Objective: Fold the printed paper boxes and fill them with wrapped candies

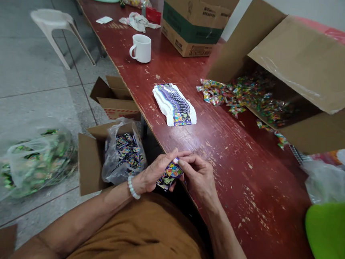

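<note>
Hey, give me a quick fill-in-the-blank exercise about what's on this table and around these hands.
The left hand, holding a printed packet with the right hand, wears a pale beaded ____.
The mug on the worn red-brown table is ____.
Wrapped sweets spill from a tipped ____ box.
A plastic bag of dark packets sits in an open carton on the ____.

Missing words: bracelet, white, cardboard, floor.
</note>
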A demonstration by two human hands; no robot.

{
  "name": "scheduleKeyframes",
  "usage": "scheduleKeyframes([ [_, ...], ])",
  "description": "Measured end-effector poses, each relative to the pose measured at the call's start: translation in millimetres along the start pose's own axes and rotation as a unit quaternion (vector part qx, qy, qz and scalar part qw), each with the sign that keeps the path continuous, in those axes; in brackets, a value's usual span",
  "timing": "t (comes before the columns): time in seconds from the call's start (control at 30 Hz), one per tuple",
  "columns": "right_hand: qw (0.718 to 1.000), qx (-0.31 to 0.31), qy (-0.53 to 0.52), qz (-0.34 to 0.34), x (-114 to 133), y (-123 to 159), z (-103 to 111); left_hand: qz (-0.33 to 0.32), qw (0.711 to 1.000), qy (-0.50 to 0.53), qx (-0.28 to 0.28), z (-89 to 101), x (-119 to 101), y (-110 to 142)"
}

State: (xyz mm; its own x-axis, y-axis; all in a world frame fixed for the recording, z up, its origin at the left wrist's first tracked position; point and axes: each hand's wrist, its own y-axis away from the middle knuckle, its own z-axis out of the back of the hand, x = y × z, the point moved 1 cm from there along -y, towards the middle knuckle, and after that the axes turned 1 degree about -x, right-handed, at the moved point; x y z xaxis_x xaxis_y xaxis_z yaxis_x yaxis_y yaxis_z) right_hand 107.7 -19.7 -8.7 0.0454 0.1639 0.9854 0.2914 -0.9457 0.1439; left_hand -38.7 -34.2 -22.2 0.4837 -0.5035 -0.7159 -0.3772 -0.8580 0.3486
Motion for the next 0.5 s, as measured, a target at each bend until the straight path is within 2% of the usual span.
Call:
scheduleKeyframes([
  [0.1,0.995,0.003,0.064,0.072,-0.2,6.8,-4.1,0.013,0.999,0.053,-0.004,2.0,1.7,-1.8],
  [0.2,0.998,0.03,0.045,0.045,-10.4,12.2,-3.5,-0.011,0.999,0.044,-0.022,-1.6,8.4,-1.5],
  [0.3,0.998,0.056,0.036,0.009,-20.0,11.7,5.2,-0.061,0.997,-0.029,-0.048,0.6,11.1,1.1],
  [0.37,0.999,0.011,0.031,0.001,-21.3,8.9,15.0,-0.1,0.986,-0.101,-0.092,17.0,5.0,5.0],
  [0.43,0.998,-0.056,0.029,-0.005,-19.2,5.9,25.5,-0.152,0.954,-0.193,-0.17,48.9,-9.3,10.9],
  [0.47,0.996,-0.082,0.034,-0.006,-17.8,4.7,30.0,-0.185,0.924,-0.258,-0.214,68.6,-19.1,14.5],
  [0.5,0.994,-0.098,0.044,-0.007,-16.6,3.7,33.7,-0.21,0.878,-0.333,-0.273,88.9,-29.9,18.2],
])
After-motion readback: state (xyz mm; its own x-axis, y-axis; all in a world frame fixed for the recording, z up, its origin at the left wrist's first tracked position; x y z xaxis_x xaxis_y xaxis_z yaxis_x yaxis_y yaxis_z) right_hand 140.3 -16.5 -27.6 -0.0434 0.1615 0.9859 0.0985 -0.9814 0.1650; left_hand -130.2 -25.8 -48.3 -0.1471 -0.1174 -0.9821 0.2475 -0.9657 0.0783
